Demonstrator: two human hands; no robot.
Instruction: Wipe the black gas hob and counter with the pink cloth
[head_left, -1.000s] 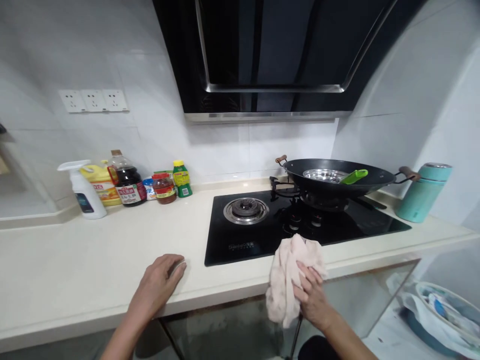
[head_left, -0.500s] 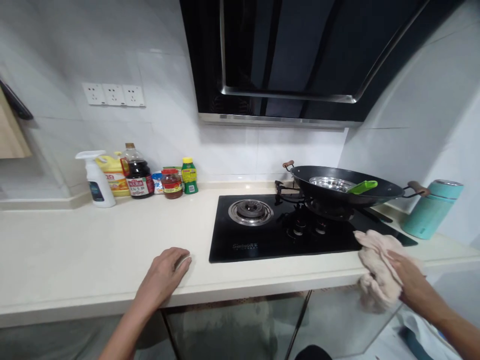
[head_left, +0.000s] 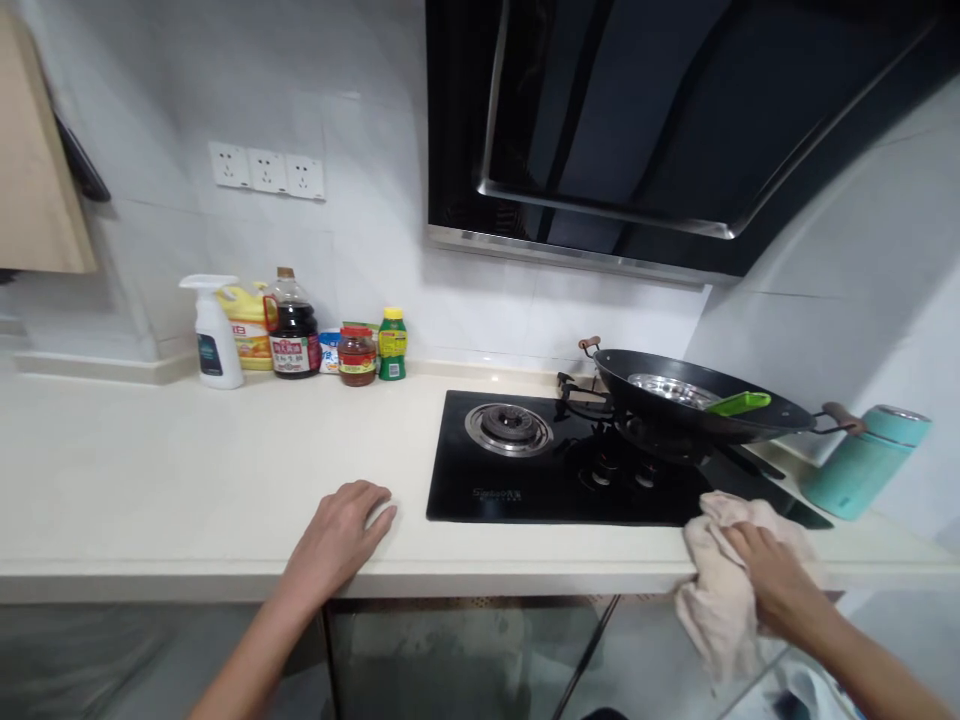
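Observation:
My right hand [head_left: 765, 570] grips a pale beige cloth [head_left: 716, 590] at the front right corner of the black gas hob [head_left: 525, 500]. Part of the cloth lies over the hob's edge and the counter, and the rest hangs down past the front. My left hand [head_left: 345, 530] rests on the white countertop [head_left: 187, 480] left of the hob, fingers loosely bent and apart, holding nothing. A black wok [head_left: 720, 425] with wooden handles sits over the right burner. Inside it are a shiny metal strainer [head_left: 667, 388] and a green handle [head_left: 739, 403].
A turquoise flask [head_left: 862, 465] stands right of the wok. Along the back wall are a white spray bottle [head_left: 217, 340], a yellow jug [head_left: 251, 335], a soy sauce bottle [head_left: 294, 335], a red-lidded jar [head_left: 357, 358] and a green bottle [head_left: 392, 345]. A range hood [head_left: 600, 120] hangs above.
My right hand has slid the cloth leftward along the counter's front edge. My left hand stays at about the same place on the counter. The camera view has tilted and turned slightly.

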